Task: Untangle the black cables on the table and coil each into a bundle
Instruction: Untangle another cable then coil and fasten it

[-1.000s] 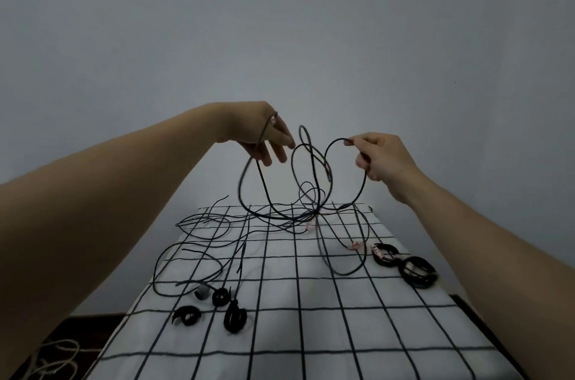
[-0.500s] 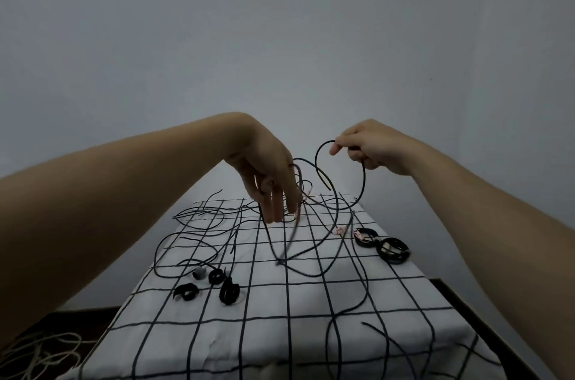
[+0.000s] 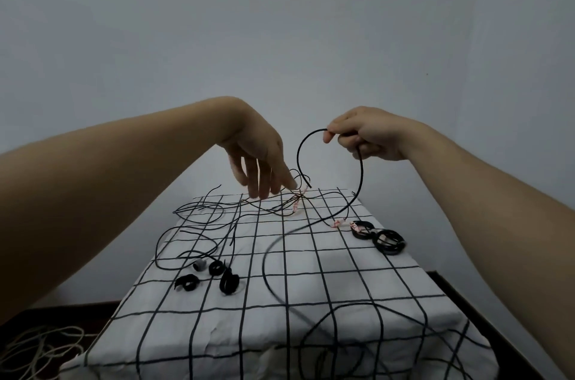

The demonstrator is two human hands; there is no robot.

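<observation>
Logged worktop (image 3: 311, 280) under a white cloth with a black grid, set against a plain grey wall.

Found right hand (image 3: 367, 136) raised over the 1 o'clock corner, thumb and forefinger pinching thick black cable (image 3: 362, 180), other fingers curled round it. Saw one run arc out of the pinch toward 9 o'clock in an open loop, its free end dipping to the tangle at 12 o'clock. Saw the other run drop from under the curled fingers, land on the cloth near 1 o'clock, sweep across the centre and trail toward the near edge at 6 o'clock, blurred there.

Found left hand (image 3: 258, 158) at 11 o'clock, palm down, fingers straight and spread, holding nothing. Tips reached down to thin black cables (image 3: 199, 217); possibly brushing a strand, contact not clear.

Noted thin black cables lying in loose, overlapping loops from 9 to 12 o'clock, with pink tags (image 3: 295, 206) among them at 12 o'clock.

Counted two coiled bundles (image 3: 389, 241) at 2 o'clock, side by side and touching, near the edge.

Counted three black straps (image 3: 228, 281) and a small grey piece (image 3: 199, 264) clustered at 8 o'clock.

Spotted pale rope (image 3: 40, 345) heaped on the floor past 7 o'clock.
</observation>
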